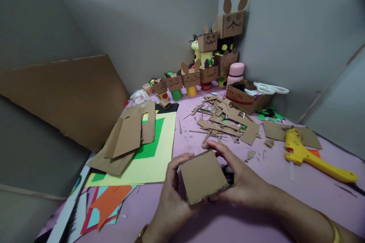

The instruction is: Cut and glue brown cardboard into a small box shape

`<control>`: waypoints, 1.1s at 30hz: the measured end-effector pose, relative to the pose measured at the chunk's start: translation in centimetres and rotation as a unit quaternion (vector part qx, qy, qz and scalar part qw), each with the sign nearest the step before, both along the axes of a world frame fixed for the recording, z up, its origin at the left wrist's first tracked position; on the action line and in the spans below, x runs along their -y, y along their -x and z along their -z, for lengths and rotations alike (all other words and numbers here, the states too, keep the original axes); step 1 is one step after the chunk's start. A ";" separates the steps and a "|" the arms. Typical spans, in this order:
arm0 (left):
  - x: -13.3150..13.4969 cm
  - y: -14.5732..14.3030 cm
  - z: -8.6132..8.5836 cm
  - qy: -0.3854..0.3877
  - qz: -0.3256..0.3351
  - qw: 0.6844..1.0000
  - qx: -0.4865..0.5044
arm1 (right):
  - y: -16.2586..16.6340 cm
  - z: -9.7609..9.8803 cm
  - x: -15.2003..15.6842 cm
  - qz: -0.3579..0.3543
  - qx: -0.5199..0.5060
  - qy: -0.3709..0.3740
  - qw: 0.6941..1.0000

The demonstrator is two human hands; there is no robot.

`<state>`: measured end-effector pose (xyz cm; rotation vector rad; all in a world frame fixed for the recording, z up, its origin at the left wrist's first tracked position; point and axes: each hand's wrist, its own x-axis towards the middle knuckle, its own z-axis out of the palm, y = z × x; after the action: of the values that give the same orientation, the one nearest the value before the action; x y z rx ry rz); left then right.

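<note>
A small cardboard box, or a block with a square top face, is held low over the near middle of the table. My left hand is closed along its left side, thumb near the top left corner. My right hand grips the right side, with its fingers curving round the far edge. Corrugated edges show along the top face's rim. Between my right palm and the box sits a dark looped thing, like a scissors handle, mostly hidden. I cannot tell whether it is held or lies behind.
Cardboard scraps are heaped beyond my hands. A yellow glue gun lies at right. Coloured paper and folded cardboard are at left. Several animal figures, a pink bottle and a tool box stand at the back.
</note>
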<state>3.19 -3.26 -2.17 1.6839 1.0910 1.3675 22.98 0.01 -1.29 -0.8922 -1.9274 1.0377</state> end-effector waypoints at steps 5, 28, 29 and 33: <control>0.0 0.1 -0.3 0.028 0.013 1.000 0.006 | 0.2 -0.4 0.1 0.006 -0.012 0.056 0.998; -2.2 1.6 0.3 -0.021 -0.177 0.984 -0.015 | -2.0 -0.8 -1.6 0.025 0.237 -0.080 0.968; -2.4 1.6 0.6 -0.019 -0.167 0.985 -0.020 | -2.3 -0.8 -1.5 0.021 0.259 -0.079 0.962; -2.7 1.8 1.4 -0.035 -0.152 0.986 -0.050 | -3.6 -1.0 -1.0 -0.009 0.319 -0.080 0.944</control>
<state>1.37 -0.52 -3.59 1.7027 1.4188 1.5370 26.63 0.98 -0.27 -1.2199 -2.5080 0.6213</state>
